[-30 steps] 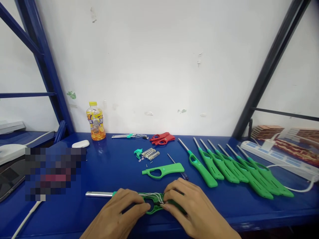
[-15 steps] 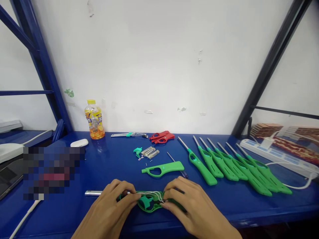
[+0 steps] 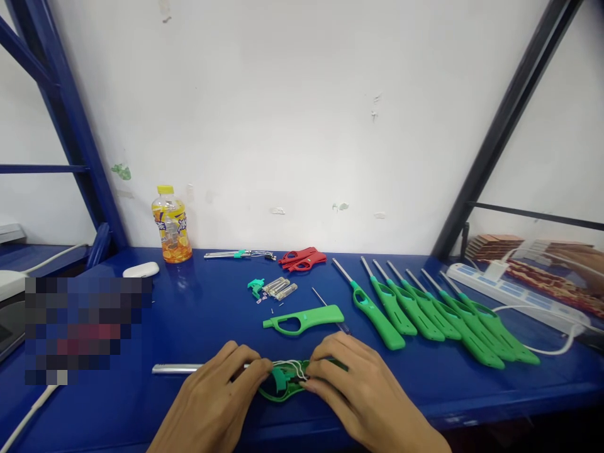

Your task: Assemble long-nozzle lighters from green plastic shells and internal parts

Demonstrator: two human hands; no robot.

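Note:
An opened green gas lighter lies flat at the table's front, its inside facing up. Its metal tube points left. Over the tube's base my left hand is closed, thumb and fingers gripping the lighter by the teal trigger. My right hand closes round the handle end, its fingertips pinching inside the shell beside the white wires and a dark part that is mostly hidden. Just beyond the hands lies a loose green half-shell, with a screwdriver partly behind it.
Several assembled green lighters lie in a row on the right. Beyond them is a white power strip. Toward the back are red shells, metal tubes, clear fuel tanks, teal triggers and a drink bottle.
The whole view has shifted slightly, so table items appear a little further left. My left fingers have moved slightly right along the lighter; my right hand keeps its grip.

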